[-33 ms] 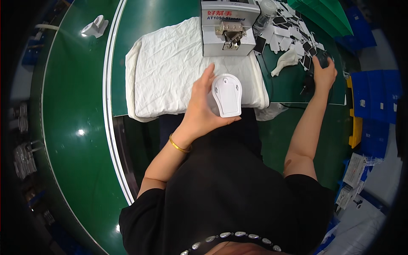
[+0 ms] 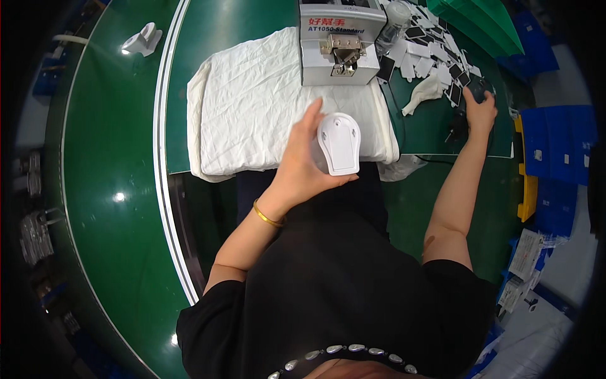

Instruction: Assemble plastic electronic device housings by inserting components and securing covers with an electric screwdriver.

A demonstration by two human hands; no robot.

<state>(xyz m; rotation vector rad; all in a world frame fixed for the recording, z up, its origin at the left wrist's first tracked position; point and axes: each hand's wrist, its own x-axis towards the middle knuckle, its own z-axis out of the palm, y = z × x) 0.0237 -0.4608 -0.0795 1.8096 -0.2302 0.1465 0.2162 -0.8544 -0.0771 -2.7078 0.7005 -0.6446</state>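
Left hand (image 2: 302,169) gripping a white plastic housing (image 2: 339,143), fingers wrapped behind it, above the near edge of a white cloth (image 2: 252,114) spread on the green table (image 2: 208,38). Right hand (image 2: 480,114) stretched out to the far right, resting among small dark and white parts (image 2: 435,60); its grip cannot be told. Grey machine (image 2: 338,41) stands on the cloth beyond the housing.

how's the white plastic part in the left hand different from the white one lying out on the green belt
The white plastic part is gripped in the left hand, above the white cloth; the white piece on the belt lies loose on the green belt, touched by nobody. The held part shows a flat, rounded face; the other lies on its side, looking more angular. Both are white plastic.
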